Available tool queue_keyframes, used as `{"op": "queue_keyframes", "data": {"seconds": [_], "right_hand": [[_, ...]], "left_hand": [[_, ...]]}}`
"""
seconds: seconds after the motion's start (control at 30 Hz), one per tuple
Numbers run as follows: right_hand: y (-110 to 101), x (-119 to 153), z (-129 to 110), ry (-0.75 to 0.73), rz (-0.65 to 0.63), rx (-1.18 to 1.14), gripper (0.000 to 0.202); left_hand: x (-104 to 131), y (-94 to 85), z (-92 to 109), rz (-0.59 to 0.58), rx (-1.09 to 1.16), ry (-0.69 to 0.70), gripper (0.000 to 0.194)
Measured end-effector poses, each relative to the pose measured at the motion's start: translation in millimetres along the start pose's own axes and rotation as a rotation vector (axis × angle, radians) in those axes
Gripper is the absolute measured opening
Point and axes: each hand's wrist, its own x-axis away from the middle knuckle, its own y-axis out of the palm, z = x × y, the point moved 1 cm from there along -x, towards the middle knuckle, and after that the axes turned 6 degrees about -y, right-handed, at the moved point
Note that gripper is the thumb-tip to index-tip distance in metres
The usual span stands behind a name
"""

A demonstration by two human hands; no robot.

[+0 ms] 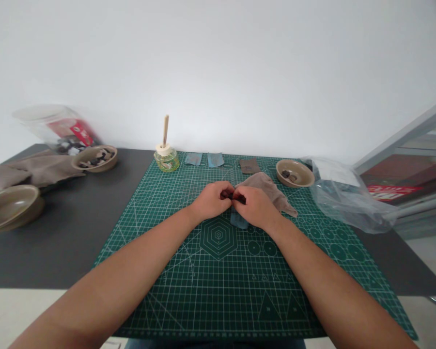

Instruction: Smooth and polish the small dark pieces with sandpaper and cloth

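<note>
My left hand [214, 199] and my right hand [252, 206] meet over the middle of the green cutting mat [225, 286]. Fingers of both are pinched together on a small dark piece, mostly hidden between them; its kind I cannot make out. Just below the fingertips a small blue-grey packet [239, 220] lies on the mat, partly covered by my right hand. Behind my right hand spreads a crumpled brownish cloth [271, 186]. A tan bowl [295, 173] with a few dark pieces in it stands farther right.
Two pale blue packets [215, 160] and a brown square [249, 166] lie along the back. A reed diffuser [166, 157] stands back left. A clear plastic bag [337, 189] sits right. At left are a bowl of pieces [89, 166], grey-brown cloth [36, 167], another bowl [32, 206] and a clear container [43, 123].
</note>
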Motion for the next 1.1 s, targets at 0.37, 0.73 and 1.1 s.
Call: {"op": "queue_keyframes", "data": {"seconds": [0.37,0.73,1.1], "right_hand": [[-0.1,0.1,-1.0,0.003,0.007,-0.005,0.008],[0.2,0.0,-0.2,0.013,0.019,-0.012,0.007],[-0.3,-0.9,-0.3,0.023,0.015,-0.023,0.007]], "left_hand": [[-0.6,1.3,-2.5,0.005,0.011,0.003,0.022],[-0.4,0.6,-1.6,0.009,0.007,0.008,0.021],[-0.5,0.4,-1.3,0.009,0.003,0.011,0.021]]}}
